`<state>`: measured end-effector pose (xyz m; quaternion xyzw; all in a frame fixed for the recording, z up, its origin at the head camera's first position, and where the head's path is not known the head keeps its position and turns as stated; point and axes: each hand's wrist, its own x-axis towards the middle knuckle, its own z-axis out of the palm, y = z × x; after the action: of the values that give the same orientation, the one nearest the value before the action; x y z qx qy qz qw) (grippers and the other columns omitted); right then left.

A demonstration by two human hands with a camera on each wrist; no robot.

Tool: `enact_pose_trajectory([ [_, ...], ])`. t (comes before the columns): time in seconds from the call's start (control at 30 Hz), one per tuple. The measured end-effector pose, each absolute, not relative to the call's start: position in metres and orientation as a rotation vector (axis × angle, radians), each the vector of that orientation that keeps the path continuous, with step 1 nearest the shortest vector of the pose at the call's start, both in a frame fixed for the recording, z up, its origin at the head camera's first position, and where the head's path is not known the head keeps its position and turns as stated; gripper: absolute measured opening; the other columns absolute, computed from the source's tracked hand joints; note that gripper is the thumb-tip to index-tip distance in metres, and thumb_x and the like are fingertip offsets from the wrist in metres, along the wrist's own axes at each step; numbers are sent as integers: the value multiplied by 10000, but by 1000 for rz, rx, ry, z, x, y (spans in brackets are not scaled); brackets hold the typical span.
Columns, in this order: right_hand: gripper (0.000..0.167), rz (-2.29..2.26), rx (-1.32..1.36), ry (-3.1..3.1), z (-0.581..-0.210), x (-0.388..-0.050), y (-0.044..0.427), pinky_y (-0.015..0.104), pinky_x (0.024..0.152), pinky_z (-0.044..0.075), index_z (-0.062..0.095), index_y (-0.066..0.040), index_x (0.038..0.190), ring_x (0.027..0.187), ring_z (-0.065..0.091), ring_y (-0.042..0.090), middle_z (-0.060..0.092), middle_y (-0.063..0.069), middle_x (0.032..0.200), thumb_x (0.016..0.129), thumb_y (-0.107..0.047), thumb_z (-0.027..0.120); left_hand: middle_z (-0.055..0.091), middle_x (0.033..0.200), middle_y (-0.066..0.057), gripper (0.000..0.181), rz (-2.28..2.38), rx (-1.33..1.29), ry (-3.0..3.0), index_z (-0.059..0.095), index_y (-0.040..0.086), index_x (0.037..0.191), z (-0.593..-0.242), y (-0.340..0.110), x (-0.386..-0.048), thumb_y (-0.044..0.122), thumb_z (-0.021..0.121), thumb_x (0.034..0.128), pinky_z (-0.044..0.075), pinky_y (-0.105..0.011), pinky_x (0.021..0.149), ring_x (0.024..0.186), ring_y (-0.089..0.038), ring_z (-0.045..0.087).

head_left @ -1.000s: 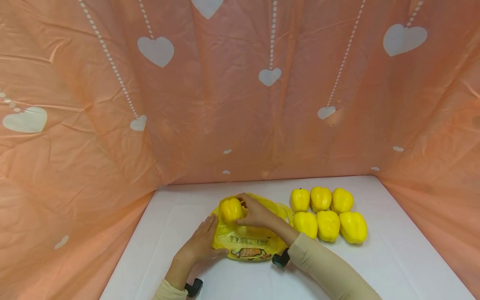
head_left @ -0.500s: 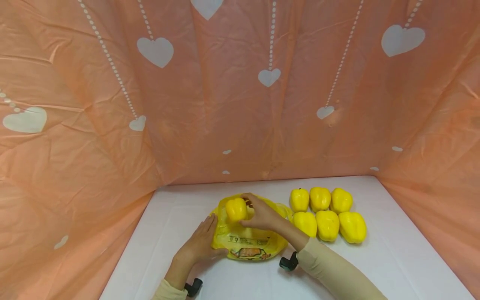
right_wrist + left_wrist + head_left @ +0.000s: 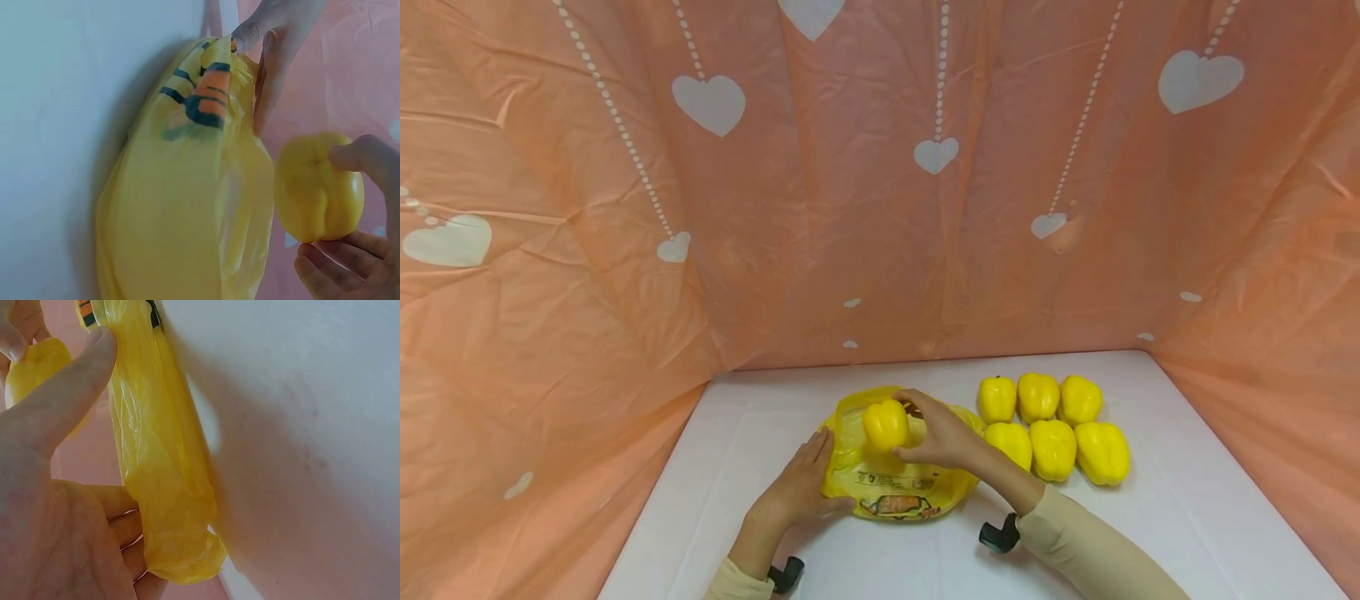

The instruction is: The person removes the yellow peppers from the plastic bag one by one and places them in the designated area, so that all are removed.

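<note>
My right hand (image 3: 942, 431) pinches a yellow bell pepper (image 3: 886, 426) between thumb and fingers, above the mouth of a yellow plastic bag (image 3: 880, 481). In the right wrist view this pepper (image 3: 320, 187) hangs apart from the bag's rim (image 3: 265, 187). My left hand (image 3: 801, 481) rests against the bag's left side, fingers straight and thumb spread along the near edge. In the left wrist view the left thumb (image 3: 78, 384) lies by the bag (image 3: 165, 456), and the fingertips pass behind the plastic. The bag lies with its mouth spread wide; printed text and a picture show near its front.
Several yellow bell peppers (image 3: 1053, 451) stand in two rows on the white table (image 3: 1180, 500), right of the bag. The right forearm passes close to the front row. A peach curtain (image 3: 820, 217) with white hearts encloses the back and sides.
The right hand has moved a little to the right with the bell pepper in its grip. My left hand stays against the bag. The peppers on the table have not moved.
</note>
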<state>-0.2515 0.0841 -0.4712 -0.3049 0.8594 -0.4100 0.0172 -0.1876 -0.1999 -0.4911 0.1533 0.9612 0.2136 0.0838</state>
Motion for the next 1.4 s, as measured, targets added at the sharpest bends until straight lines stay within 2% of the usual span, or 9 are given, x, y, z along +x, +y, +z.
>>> enact_pose_trajectory([
  [0.33, 846, -1301, -978, 2700, -466, -238, 103, 532, 1134, 540, 506, -31, 1533, 1329, 629, 346, 618, 116, 1470, 834, -268, 921, 187, 1746, -294, 1183, 620, 459, 2866, 230, -124, 1647, -491, -200, -189, 458, 897, 863, 182, -552, 1344, 1634, -422, 183],
  [0.5, 854, -1292, -1000, 2720, -463, -233, 111, 518, 1133, 544, 513, -56, 1528, 1327, 635, 319, 627, 86, 1466, 829, -325, 922, 191, 1747, -292, 1183, 626, 458, 2870, 235, -126, 1645, -490, -200, -189, 448, 904, 857, 185, -550, 1344, 1633, -421, 188],
  [0.83, 850, -1281, -1034, 2772, -467, -225, 125, 569, 1109, 550, 534, -68, 1504, 1308, 637, 306, 640, 50, 1441, 820, -380, 930, 166, 1755, -285, 1180, 642, 441, 2848, 214, -116, 1654, -488, -199, -187, 449, 893, 870, 176, -551, 1346, 1638, -419, 170],
  [1.1, 860, -1296, -992, 2788, -464, -216, 136, 613, 1104, 541, 528, -65, 1511, 1315, 634, 341, 637, 67, 1449, 813, -344, 945, 180, 1749, -292, 1177, 614, 457, 2862, 224, -126, 1647, -489, -200, -187, 458, 889, 872, 179, -551, 1345, 1634, -424, 182],
  [1.27, 858, -1293, -981, 2805, -463, -212, 144, 601, 1094, 551, 531, -96, 1504, 1295, 645, 325, 646, 56, 1437, 807, -371, 948, 175, 1750, -294, 1182, 613, 456, 2858, 216, -126, 1649, -490, -199, -188, 459, 888, 873, 176, -550, 1345, 1635, -426, 176],
  [1.4, 857, -1278, -982, 2831, -463, -209, 151, 589, 1083, 563, 535, -79, 1500, 1274, 657, 319, 660, 57, 1420, 806, -365, 948, 175, 1748, -299, 1184, 611, 466, 2860, 214, -129, 1648, -491, -200, -188, 460, 888, 873, 174, -551, 1345, 1633, -432, 177],
])
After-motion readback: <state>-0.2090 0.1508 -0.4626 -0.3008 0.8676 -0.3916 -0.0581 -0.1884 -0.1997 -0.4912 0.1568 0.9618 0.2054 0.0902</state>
